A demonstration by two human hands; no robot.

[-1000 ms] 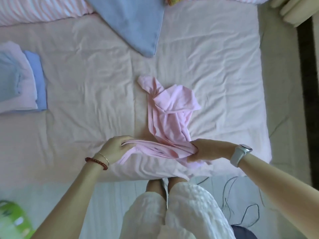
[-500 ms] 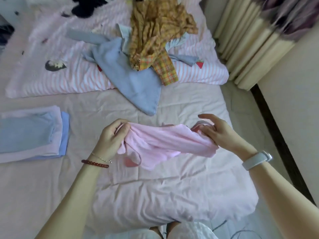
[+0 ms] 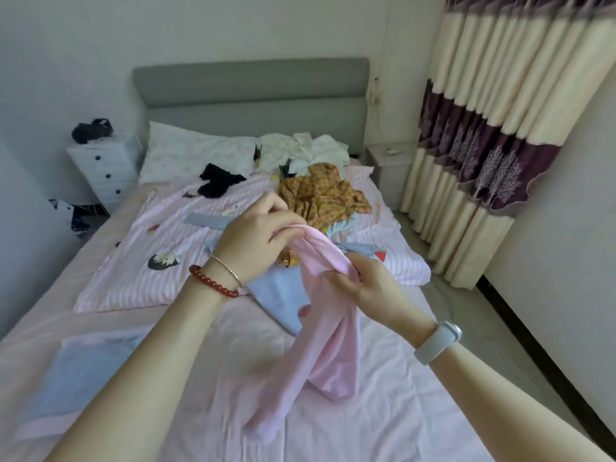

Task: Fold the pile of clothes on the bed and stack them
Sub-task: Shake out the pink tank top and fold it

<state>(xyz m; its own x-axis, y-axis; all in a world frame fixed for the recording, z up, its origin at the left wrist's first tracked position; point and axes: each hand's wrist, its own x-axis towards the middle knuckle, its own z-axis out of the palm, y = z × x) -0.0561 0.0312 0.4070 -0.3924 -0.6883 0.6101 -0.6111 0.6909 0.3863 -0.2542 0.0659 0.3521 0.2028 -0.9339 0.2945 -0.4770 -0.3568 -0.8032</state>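
A wide bed (image 3: 383, 411) with a grey headboard (image 3: 253, 85) fills the room, its pale sheet creased, a striped curtain (image 3: 493, 128) hanging at the right. Across the middle of the bed lies a pink-striped quilt (image 3: 133, 261), and on it, toward the headboard, the pile of unfolded clothes (image 3: 320, 188): a mustard checked garment on top, white pieces behind, a light blue one (image 3: 280, 298) spilling toward the foot. A black item (image 3: 216, 183) lies apart near the pillow (image 3: 186, 151). At the near left edge sits the folded stack (image 3: 73, 371), blue on pale pink. A person standing at the foot holds a pink garment (image 3: 320, 345) up above the sheet; it hangs from both hands, its lower end trailing down to the bed. The left hand (image 3: 256, 241), wrist ringed by a red bead bracelet, pinches the top edge with curled fingers. The right hand (image 3: 370, 288), a white watch on its wrist, grips the cloth just below and beside it.
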